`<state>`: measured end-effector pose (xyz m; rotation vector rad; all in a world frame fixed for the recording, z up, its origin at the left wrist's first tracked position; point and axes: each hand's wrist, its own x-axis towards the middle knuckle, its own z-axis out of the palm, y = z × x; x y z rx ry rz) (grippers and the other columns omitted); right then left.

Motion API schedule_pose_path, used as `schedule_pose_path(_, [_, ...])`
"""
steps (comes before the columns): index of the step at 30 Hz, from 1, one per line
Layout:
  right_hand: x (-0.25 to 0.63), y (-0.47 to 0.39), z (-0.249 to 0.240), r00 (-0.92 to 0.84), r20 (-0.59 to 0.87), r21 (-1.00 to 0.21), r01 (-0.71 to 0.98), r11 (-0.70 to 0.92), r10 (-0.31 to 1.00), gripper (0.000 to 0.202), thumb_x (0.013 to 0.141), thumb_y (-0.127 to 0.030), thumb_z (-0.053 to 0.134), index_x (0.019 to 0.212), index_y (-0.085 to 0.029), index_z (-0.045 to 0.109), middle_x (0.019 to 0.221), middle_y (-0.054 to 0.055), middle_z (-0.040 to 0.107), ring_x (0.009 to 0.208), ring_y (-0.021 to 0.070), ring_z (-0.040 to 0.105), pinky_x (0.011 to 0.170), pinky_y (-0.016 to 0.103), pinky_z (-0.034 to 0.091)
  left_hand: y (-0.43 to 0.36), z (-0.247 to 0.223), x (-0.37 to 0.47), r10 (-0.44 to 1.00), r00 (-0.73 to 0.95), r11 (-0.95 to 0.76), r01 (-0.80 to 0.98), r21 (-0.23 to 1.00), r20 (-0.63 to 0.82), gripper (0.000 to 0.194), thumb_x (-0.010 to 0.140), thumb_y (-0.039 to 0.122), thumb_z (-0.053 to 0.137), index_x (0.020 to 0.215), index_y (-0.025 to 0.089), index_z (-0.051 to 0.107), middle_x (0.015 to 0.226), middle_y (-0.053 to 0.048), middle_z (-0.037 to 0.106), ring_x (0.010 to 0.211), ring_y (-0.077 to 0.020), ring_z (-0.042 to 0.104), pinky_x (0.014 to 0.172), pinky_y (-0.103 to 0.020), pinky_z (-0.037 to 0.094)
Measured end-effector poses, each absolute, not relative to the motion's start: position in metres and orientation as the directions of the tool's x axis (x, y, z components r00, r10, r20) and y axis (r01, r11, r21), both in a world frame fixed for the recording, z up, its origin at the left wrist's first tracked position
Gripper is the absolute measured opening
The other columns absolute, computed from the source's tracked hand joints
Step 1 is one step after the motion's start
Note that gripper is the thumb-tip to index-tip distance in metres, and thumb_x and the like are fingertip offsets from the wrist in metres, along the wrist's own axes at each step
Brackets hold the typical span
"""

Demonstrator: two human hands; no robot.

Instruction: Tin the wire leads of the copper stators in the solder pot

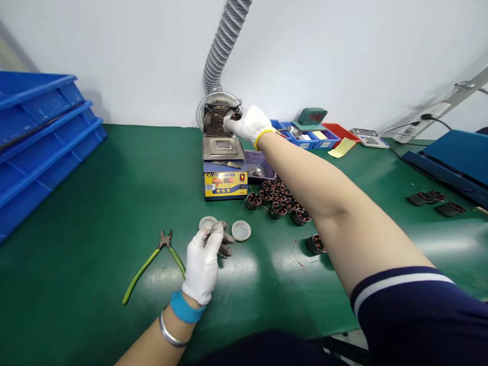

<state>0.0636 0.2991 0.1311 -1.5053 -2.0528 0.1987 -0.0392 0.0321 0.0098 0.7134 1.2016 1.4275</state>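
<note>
Positioning, I judged: my right hand [251, 124] gripped a coil [235, 116] by the solder pot [225, 178], steadiness needed next; left hand [204, 258] before pot, grasp unclear.

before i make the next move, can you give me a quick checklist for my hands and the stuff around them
1. Gloves on both hands: ok, right hand and left hand both wear white ones.
2. Right grip on the coil part: ok, held in the fingers near the fan grille.
3. Heater unit powered: ok, its display is lit red.
4. Left grip empty: cannot tell, the fingers hide it.
5. Left dish unobstructed: not ok, the left hand partly covers it in this view.
6. Pliers closed: not ok, handles spread.
</note>
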Motion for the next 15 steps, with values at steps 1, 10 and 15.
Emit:
schedule_pose_path(1, [0.069, 0.29, 0.133, -0.186, 0.367, -0.488, 0.796, 0.359, 0.912, 0.038, 0.088, -0.043, 0.055, 0.087, -0.007, 0.066, 0.081, 0.007, 0.062, 0.085, 0.0197, 0.062, 0.084, 0.033, 0.049, 0.033, 0.01, -0.04, 0.955, -0.234, 0.093, -0.344, 0.934, -0.181, 0.059, 0.067, 0.066, 0.074, 0.09, 0.013, 0.063, 0.068, -0.002, 0.065, 0.051, -0.0102, 0.055, 0.05, -0.022, 0.044])
schedule_pose_path(10, [0.11, 0.085, 0.053, -0.185, 0.334, -0.778, 0.5, 0.381, 0.924, 0.055, 0.063, -0.037, 0.073, 0.114, -0.021, 0.06, 0.101, 0.006, 0.067, 0.085, 0.0251, 0.066, 0.078, 0.041, 0.058, 0.029, 0.005, -0.026, 0.994, 0.009, 0.09, -0.578, 0.811, -0.104, 0.072, 0.061, 0.07, 0.077, 0.105, 0.016, 0.062, 0.092, -0.008, 0.069, 0.069, -0.0169, 0.063, 0.061, -0.028, 0.05])
schedule_pose_path(15, [0.13, 0.022, 0.018, -0.379, 0.43, -0.658, 0.49, 0.572, 0.819, 0.043, 0.068, -0.052, 0.078, 0.1, -0.027, 0.062, 0.098, 0.008, 0.065, 0.088, 0.0322, 0.066, 0.078, 0.051, 0.06, 0.0, 0.0, -0.016, 0.989, -0.092, 0.038, -0.597, 0.802, -0.115, 0.051, 0.054, 0.056, 0.087, 0.069, 0.013, 0.065, 0.075, -0.005, 0.065, 0.078, -0.019, 0.062, 0.082, -0.034, 0.051])
